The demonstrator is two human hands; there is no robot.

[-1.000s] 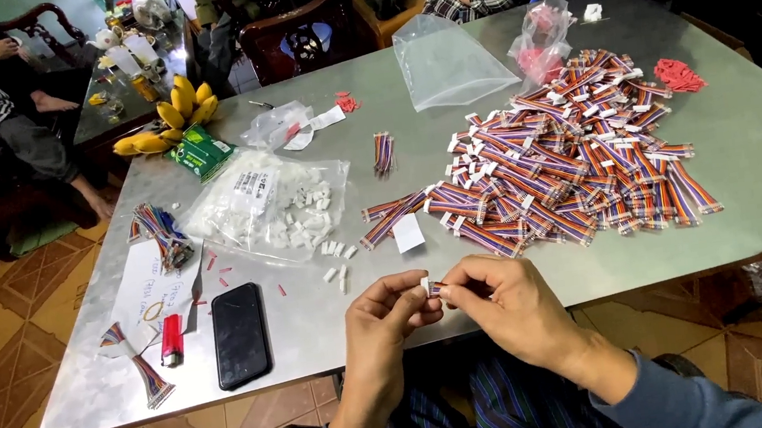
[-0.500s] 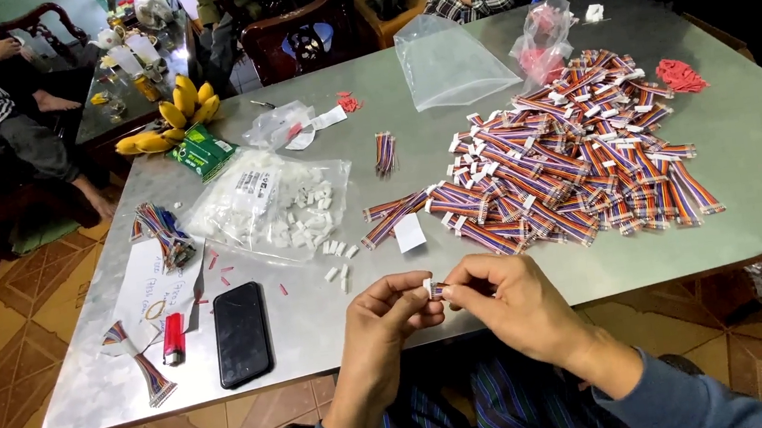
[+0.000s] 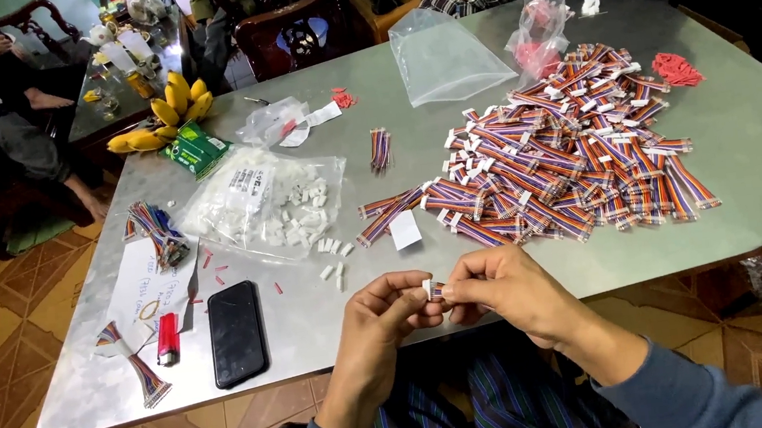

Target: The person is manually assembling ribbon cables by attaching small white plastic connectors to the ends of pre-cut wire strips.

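Note:
My left hand (image 3: 382, 321) and my right hand (image 3: 502, 288) meet at the near edge of a grey metal table (image 3: 754, 133). Between their fingertips they pinch a small white connector (image 3: 429, 288) with a short striped ribbon wire behind it. Just beyond my hands lie a few loose white connectors (image 3: 334, 269) and a white slip (image 3: 405, 228). A big heap of striped ribbon cables with white ends (image 3: 565, 150) spreads over the table's right half. A clear bag of white connectors (image 3: 270, 203) lies left of centre.
A black phone (image 3: 236, 332), a red lighter (image 3: 167, 338) and cable bundles (image 3: 136, 371) lie at the near left. Clear bags (image 3: 440, 59), red parts (image 3: 675, 68) and bananas (image 3: 162, 119) sit farther back. People sit at the far left and far side, beside wooden chairs (image 3: 288, 24).
My hands stay together at the table edge, fingers shifting only slightly on the small connector. Nothing else on the table has moved.

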